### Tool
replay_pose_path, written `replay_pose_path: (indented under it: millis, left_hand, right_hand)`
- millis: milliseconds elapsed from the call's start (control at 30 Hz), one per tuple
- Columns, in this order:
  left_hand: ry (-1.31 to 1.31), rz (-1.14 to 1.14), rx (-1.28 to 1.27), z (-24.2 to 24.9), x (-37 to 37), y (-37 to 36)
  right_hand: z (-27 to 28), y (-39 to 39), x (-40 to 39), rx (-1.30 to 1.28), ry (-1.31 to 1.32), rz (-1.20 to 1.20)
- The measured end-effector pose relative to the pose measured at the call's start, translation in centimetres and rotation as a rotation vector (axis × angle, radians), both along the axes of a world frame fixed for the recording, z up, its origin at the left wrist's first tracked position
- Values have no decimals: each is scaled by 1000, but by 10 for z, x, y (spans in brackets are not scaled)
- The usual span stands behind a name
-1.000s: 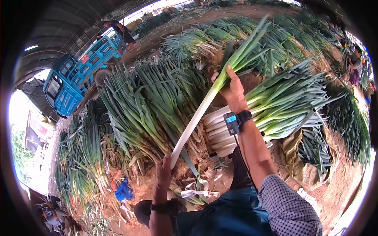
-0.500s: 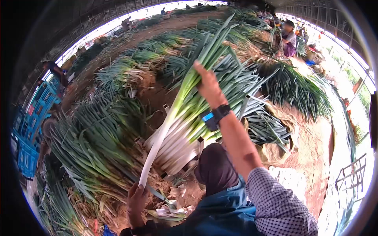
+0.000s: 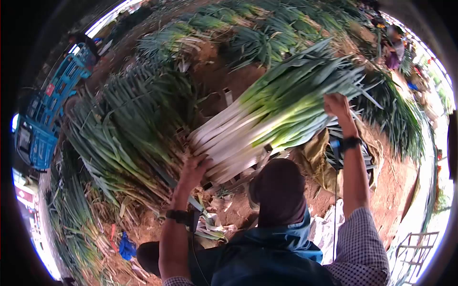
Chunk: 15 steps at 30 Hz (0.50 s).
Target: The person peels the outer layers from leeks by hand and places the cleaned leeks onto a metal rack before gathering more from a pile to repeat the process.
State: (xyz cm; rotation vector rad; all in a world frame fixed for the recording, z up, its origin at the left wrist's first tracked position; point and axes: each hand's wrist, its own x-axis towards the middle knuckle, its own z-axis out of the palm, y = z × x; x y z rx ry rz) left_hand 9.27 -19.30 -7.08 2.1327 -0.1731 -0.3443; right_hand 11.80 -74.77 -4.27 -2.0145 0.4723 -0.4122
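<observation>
A slanting pile of leeks [image 3: 234, 131] lies in front of me, white stems toward the lower left and green leaves toward the upper right. My left hand [image 3: 193, 169] rests at the root ends of the white stems, its fingers stretched out against them. Over at the leaf side, my right hand [image 3: 338, 106] is closed at the edge of the green leaves. Whatever its curled fingers grip is hidden. Below my left hand, a long flat blade-like piece [image 3: 194, 202] points down toward leaf scraps.
More leeks [image 3: 129, 128] are heaped on the left, and another dark green heap [image 3: 393, 114] lies right. A dark rounded form [image 3: 279, 190] above teal cloth is close below the pile. A blue cart [image 3: 43, 128] stands far left; a person [image 3: 395, 47] is at the upper right.
The single leek held across both hands now lies on the pile. My right hand has moved right and closed; my left hand has moved up to the root ends. The view has shifted.
</observation>
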Motion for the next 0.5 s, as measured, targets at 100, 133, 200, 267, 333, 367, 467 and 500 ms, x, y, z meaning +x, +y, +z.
replay_pose_path:
  millis: [100, 133, 200, 267, 333, 367, 467, 500]
  left_hand:
    - [101, -37, -57, -22, 4, 11]
    - [167, -38, -25, -13, 4, 7]
    - [162, -212, -5, -17, 10, 8]
    - [65, -239, -46, -31, 4, 17]
    - [34, -307, 131, -35, 4, 20]
    - [22, -342, 224, -34, 7, 22]
    - [-124, -316, 313, -31, 4, 20]
    - [-163, -303, 338, -30, 6, 18]
  right_hand:
    - [-19, 27, -3, -417, -137, 181]
    - [-10, 52, -8, -355, -177, 247]
    - [10, 93, 1, -792, -260, 497]
    - [12, 101, 7, -1021, -235, 635]
    - [4, 113, 13, -1167, -245, 745]
    - [3, 113, 17, -1213, -173, 791]
    - [1, 115, 22, -1241, -172, 872]
    - [2, 116, 21, -1255, -153, 887]
